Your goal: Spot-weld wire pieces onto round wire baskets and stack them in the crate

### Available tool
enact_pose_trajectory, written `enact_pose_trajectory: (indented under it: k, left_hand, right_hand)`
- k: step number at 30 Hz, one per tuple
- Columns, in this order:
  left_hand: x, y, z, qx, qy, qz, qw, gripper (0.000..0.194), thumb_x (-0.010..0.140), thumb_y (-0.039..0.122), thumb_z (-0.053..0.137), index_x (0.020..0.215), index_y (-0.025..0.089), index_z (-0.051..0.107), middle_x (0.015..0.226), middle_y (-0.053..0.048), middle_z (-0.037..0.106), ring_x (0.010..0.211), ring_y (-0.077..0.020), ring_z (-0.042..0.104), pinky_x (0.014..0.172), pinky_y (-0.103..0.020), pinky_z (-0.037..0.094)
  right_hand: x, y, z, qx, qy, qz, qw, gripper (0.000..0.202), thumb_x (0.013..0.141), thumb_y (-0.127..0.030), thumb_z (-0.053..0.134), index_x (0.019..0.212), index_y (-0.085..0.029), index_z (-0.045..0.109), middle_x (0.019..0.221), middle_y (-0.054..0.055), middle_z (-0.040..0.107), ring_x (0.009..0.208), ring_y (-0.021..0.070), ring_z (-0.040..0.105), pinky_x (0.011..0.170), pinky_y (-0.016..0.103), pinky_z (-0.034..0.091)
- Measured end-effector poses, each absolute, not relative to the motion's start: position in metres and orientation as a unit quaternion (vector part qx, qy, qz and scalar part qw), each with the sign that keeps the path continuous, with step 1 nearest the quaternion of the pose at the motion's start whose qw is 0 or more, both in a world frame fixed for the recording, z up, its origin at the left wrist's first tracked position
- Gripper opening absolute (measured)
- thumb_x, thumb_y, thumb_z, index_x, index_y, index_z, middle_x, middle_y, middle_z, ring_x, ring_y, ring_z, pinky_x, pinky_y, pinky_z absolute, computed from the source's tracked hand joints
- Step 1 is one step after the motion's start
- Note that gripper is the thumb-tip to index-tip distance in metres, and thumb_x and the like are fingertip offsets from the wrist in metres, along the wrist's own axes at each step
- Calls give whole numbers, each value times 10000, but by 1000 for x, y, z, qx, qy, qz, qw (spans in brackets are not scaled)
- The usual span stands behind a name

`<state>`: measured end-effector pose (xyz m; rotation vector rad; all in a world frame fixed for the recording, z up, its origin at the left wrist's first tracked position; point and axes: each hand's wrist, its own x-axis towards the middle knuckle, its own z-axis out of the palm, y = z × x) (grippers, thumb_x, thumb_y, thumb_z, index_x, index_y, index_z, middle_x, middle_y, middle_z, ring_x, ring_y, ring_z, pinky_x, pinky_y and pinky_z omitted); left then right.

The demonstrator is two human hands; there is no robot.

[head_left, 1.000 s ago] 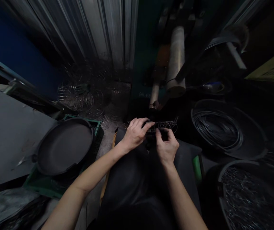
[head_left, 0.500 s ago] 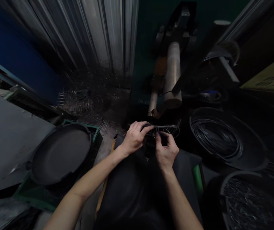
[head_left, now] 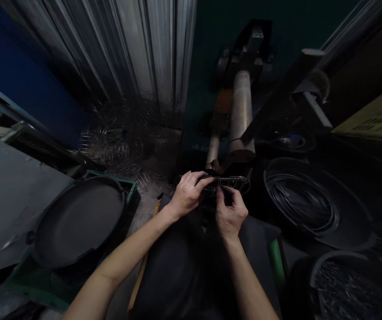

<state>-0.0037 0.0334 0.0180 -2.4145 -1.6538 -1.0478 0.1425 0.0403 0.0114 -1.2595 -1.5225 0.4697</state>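
Observation:
In the middle of the head view is a small wire rack (head_left: 235, 179) of thin metal rods, just below the electrodes of a machine that looks like a spot welder (head_left: 243, 115). My left hand (head_left: 188, 192) is closed on the rack's left part, thumb and fingers along its near edge. My right hand (head_left: 231, 212) pinches at the rack's near side from below, with thumb and index finger together. Whether a separate small wire sits in that pinch is too dark to tell. The hands hide much of the rack's left and near parts.
At left, a round black tub (head_left: 80, 222) rests on a green crate (head_left: 129, 184). To the right, one black tub holds coiled wire rings (head_left: 300, 200) and another holds many small metal pieces (head_left: 347, 289). Wire parts (head_left: 110, 144) lie heaped by the corrugated wall (head_left: 150, 53).
The whole view has shifted slightly, so the machine and tubs sit a little lower. Both hands keep their hold on the rack, nearly still.

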Motion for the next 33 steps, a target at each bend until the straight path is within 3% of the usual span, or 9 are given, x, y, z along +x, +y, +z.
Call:
enact_pose_trajectory:
  k: [18, 26, 33]
  left_hand:
    - [-7, 46, 18, -772, -529, -351, 29, 504, 747, 88, 572, 1238, 172, 494, 1189, -117, 568, 1105, -229, 547, 958, -397, 453]
    - [-7, 43, 26, -772, -548, -323, 20, 512, 756, 76, 549, 1255, 182, 494, 1210, -104, 569, 1121, -234, 542, 941, -375, 453]
    - [-4, 43, 30, -767, -565, -304, 8, 495, 769, 101, 562, 1253, 187, 503, 1213, -98, 566, 1113, -239, 546, 940, -377, 450]
  right_hand:
    - [137, 55, 13, -514, -644, 165, 542, 230, 880, -375, 570, 876, -157, 642, 795, 43, 652, 715, 141, 607, 677, 254, 478]
    - [145, 52, 20, -509, -692, 139, 493, 242, 891, -382, 532, 908, -168, 645, 863, 62, 666, 793, 164, 624, 741, 283, 488]
    - [157, 52, 22, -510, -710, 197, 444, 219, 906, -348, 488, 888, -174, 619, 846, 55, 674, 772, 169, 628, 713, 277, 477]
